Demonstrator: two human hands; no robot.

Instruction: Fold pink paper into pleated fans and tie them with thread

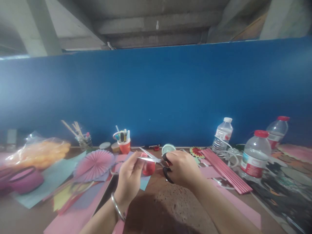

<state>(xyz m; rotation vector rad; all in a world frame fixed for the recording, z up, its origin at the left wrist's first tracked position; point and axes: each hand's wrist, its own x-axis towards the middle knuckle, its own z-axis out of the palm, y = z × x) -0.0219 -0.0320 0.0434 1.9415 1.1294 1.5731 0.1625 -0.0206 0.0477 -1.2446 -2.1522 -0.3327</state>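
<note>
Two-handed above a brown tabletop (148,208), steer scissors (158,160) gripped in the right hand (184,167), keeping the curled left hand (129,177), of uncertain hold, clear of the parted blades (149,159).

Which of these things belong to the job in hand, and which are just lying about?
Job in hand:
scissors, in the right hand
perhaps the red thing by the left hand; whether it's held is unclear

Apparently just lying about, untouched:
pink fan
cup
bag
white-capped bottle
</note>
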